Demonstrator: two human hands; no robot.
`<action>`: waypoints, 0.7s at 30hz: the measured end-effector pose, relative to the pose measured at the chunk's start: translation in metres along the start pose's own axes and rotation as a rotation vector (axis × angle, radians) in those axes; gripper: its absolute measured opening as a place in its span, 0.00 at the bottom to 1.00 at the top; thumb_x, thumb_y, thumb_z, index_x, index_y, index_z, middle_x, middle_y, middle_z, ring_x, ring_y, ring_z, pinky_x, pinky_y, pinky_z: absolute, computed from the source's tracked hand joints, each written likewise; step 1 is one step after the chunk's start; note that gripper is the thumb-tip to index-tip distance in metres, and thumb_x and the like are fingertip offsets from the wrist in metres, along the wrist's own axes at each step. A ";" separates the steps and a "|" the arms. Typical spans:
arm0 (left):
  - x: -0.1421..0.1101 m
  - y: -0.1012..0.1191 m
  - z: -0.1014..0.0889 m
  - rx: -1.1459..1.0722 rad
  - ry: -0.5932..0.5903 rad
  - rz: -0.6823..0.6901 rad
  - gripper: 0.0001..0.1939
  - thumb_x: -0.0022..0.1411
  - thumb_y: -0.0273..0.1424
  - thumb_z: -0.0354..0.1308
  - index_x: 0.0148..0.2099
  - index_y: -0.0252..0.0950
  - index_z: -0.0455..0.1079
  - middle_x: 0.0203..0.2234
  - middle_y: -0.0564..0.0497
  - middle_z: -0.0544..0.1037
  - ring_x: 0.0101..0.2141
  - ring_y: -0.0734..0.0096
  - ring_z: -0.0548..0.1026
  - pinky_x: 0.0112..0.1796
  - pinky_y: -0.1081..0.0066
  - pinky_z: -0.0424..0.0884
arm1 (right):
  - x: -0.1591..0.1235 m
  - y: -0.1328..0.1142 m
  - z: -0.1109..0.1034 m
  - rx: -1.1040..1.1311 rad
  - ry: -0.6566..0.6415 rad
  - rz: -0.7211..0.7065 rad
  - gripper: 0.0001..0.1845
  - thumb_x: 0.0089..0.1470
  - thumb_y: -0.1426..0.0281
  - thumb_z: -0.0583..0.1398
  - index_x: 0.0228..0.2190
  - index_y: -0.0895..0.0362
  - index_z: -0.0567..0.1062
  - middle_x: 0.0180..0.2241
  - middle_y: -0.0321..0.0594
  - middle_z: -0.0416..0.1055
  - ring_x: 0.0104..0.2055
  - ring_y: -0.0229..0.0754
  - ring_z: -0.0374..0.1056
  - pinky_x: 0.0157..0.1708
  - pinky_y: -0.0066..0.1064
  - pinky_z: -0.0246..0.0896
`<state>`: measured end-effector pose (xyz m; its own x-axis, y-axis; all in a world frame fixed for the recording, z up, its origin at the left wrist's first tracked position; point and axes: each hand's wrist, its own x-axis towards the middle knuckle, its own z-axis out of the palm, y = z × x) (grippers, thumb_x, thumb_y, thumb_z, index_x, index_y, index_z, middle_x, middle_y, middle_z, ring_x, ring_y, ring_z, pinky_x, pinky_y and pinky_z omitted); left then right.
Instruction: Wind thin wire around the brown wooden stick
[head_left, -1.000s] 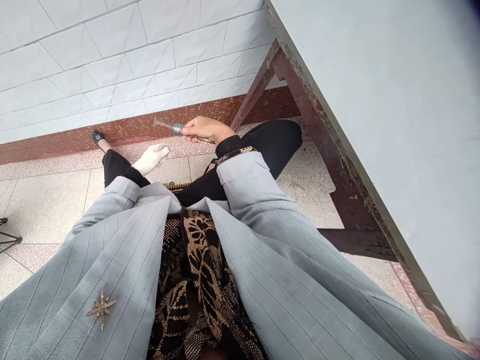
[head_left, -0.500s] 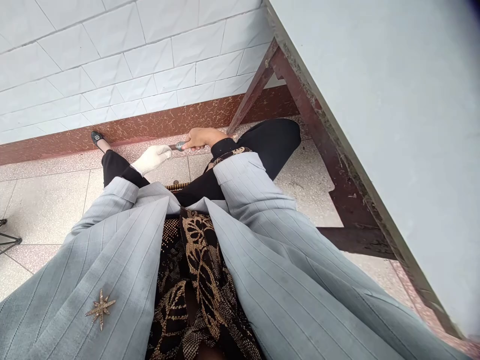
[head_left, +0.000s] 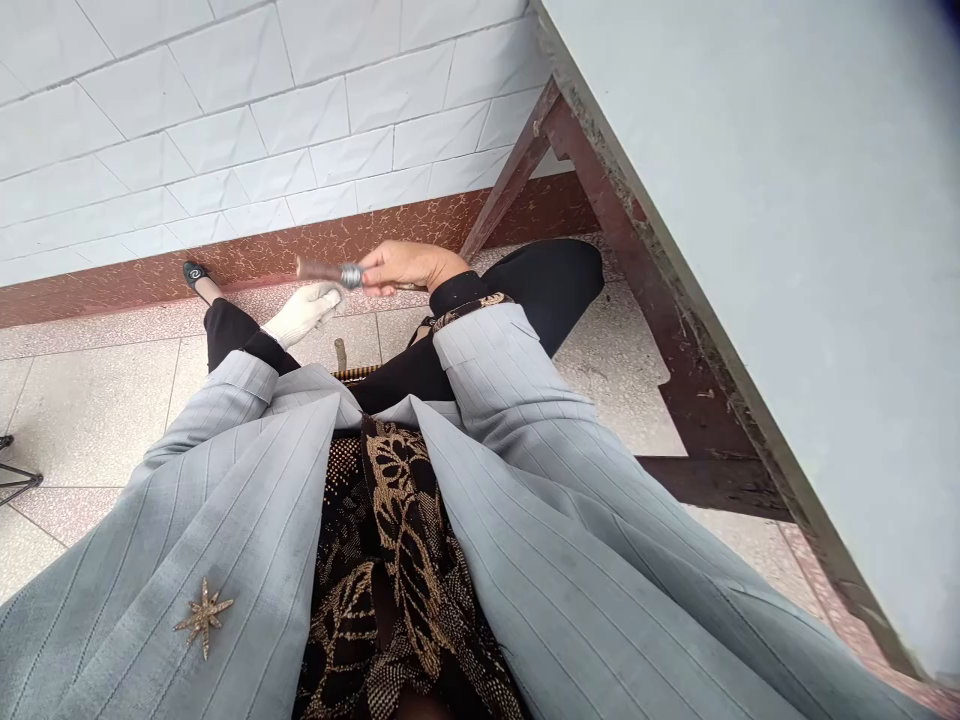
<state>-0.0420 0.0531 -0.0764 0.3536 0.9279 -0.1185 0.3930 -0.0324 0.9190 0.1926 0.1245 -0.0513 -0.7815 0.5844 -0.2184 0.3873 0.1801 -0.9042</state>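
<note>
My right hand [head_left: 401, 265], bare, is closed around a short brown stick-like piece [head_left: 318, 270] with silvery-grey wire or binding wrapped round it next to my fingers. Its blunt end points left, above my other hand, and is slightly blurred. My left hand [head_left: 298, 314] wears a white knitted glove and sits just below it with fingers curled. Whether the gloved fingers touch the brown piece or hold anything else cannot be made out. Below the hands, a stubby grey-brown stick end [head_left: 340, 353] pokes up between my legs.
A pale tabletop [head_left: 787, 250] on a dark red wooden frame [head_left: 622, 250] stands close on my right. Ahead is a white tiled wall [head_left: 337, 100] with a reddish-brown base strip. Thin black legs [head_left: 22, 480] of some stand touch the speckled floor at the left.
The brown piece has swung up and left, and its blunt end now shows above the gloved hand. My right hand has shifted slightly. The stick end between my legs shows taller.
</note>
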 end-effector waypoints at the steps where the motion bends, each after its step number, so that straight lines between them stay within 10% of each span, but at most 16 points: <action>1: -0.001 -0.001 0.001 -0.024 -0.001 0.003 0.18 0.69 0.46 0.57 0.35 0.36 0.68 0.18 0.58 0.61 0.20 0.77 0.57 0.24 0.73 0.56 | 0.001 0.002 -0.002 0.040 0.127 -0.043 0.26 0.63 0.47 0.64 0.39 0.60 0.79 0.25 0.37 0.73 0.25 0.33 0.62 0.28 0.27 0.58; 7: -0.005 0.003 -0.001 0.045 0.023 -0.053 0.18 0.69 0.45 0.59 0.33 0.37 0.67 0.17 0.58 0.60 0.19 0.78 0.55 0.22 0.73 0.53 | 0.018 0.011 -0.002 -0.072 0.483 0.188 0.21 0.67 0.53 0.62 0.41 0.61 0.78 0.24 0.40 0.73 0.24 0.36 0.63 0.27 0.28 0.59; 21: -0.005 0.008 0.001 0.344 -0.046 0.000 0.11 0.65 0.35 0.54 0.31 0.35 0.69 0.20 0.56 0.63 0.24 0.74 0.60 0.29 0.70 0.56 | 0.019 0.010 0.006 -0.548 -0.076 0.479 0.18 0.62 0.59 0.66 0.28 0.61 0.79 0.23 0.37 0.70 0.24 0.35 0.60 0.30 0.31 0.56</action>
<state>-0.0399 0.0479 -0.0683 0.3885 0.9104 -0.1422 0.6529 -0.1631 0.7397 0.1781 0.1324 -0.0665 -0.4893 0.6457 -0.5862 0.8686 0.3005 -0.3940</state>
